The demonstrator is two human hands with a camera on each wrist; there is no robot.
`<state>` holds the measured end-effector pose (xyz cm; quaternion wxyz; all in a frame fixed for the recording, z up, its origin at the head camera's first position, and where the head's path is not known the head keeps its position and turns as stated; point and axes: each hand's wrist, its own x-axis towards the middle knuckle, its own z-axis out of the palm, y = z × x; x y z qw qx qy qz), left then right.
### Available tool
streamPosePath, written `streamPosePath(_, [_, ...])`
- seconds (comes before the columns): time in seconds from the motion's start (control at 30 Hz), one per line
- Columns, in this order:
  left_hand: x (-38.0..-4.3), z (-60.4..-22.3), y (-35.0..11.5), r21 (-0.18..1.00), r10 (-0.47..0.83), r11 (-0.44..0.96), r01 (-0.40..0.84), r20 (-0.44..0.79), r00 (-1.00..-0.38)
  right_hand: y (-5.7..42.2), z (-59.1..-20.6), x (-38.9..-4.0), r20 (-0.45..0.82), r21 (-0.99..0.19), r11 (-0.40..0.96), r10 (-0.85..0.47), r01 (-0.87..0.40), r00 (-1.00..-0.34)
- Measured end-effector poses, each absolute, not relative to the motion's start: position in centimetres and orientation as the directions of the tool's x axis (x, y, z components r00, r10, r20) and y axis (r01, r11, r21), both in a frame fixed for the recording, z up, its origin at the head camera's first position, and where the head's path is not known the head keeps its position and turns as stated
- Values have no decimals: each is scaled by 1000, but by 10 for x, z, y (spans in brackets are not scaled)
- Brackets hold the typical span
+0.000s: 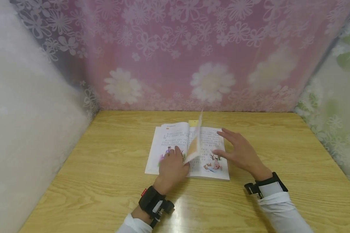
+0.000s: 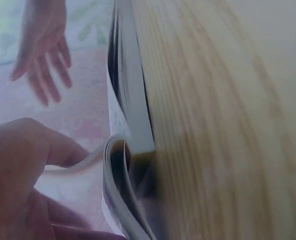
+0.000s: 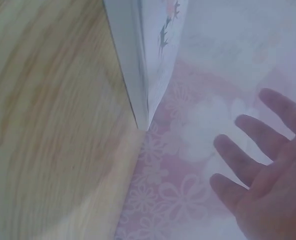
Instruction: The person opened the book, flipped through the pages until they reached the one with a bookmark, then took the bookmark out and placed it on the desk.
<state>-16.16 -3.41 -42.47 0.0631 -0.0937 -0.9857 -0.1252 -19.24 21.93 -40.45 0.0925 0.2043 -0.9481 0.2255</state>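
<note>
An open book [image 1: 211, 139] with printed text and coloured drawings lies on the table. One of its leaves [image 1: 196, 142] stands up near the spine. My left hand [image 1: 172, 166] rests on the left page, fingers extended over a drawing. Its thumb [image 2: 67, 147] is right at the base of the raised leaf in the left wrist view. My right hand [image 1: 242, 152] hovers by the book's right edge, fingers spread and holding nothing. In the right wrist view its fingers [image 3: 243, 155] are apart from the book's side.
The book lies on a wood-grain table [image 1: 110, 145]. A small yellow piece [image 1: 193, 123] shows at the book's top edge behind the raised leaf. A pink flowered curtain [image 1: 169, 58] hangs along the far edge, with pale sheets at both sides. Both wrists wear black camera straps.
</note>
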Motion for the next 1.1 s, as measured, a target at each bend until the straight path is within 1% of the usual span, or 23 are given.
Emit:
streamPosePath(0.13, [-164, -424, -44, 355, 137, 918, 177, 136, -981, 221, -406, -191, 202, -405, 819, -352, -406, -914])
streamPosePath(0.23, [-165, -425, -52, 401, 120, 901, 162, 130, -984, 222, -408, -190, 174, -411, 819, -361, -401, -916])
streamPosePath(0.3, [-165, -427, -58, 409, 115, 897, 165, 145, -983, 224, -411, -189, 159, -420, 819, -359, -392, -920])
streamPosePath(0.47, [-167, -433, -72, 357, 104, 919, 168, 192, -976, 228, -418, -189, 92, -405, 839, -358, -363, -929])
streamPosePath(0.6, [-167, -431, -78, 363, 93, 919, 154, 181, -979, 232, -421, -188, 47, -378, 852, -373, -362, -927])
streamPosePath(0.77, [-166, -428, -79, 355, 76, 927, 123, 143, -987, 238, -428, -190, 36, -359, 828, -450, -431, -893])
streamPosePath(0.87, [-166, -429, -79, 303, 76, 945, 121, 155, -985, 240, -431, -190, 17, -368, 807, -491, -462, -871])
streamPosePath(0.93, [-166, -430, -79, 260, 94, 955, 141, 185, -978, 241, -433, -190, -4, -377, 798, -510, -471, -860])
streamPosePath(1.0, [-165, -432, -80, 225, 134, 956, 188, 234, -963, 240, -433, -190, -24, -381, 791, -527, -479, -850])
streamPosePath(1.1, [-166, -434, -80, 234, 222, 928, 291, 279, -934, 239, -433, -191, -46, -375, 788, -542, -489, -839])
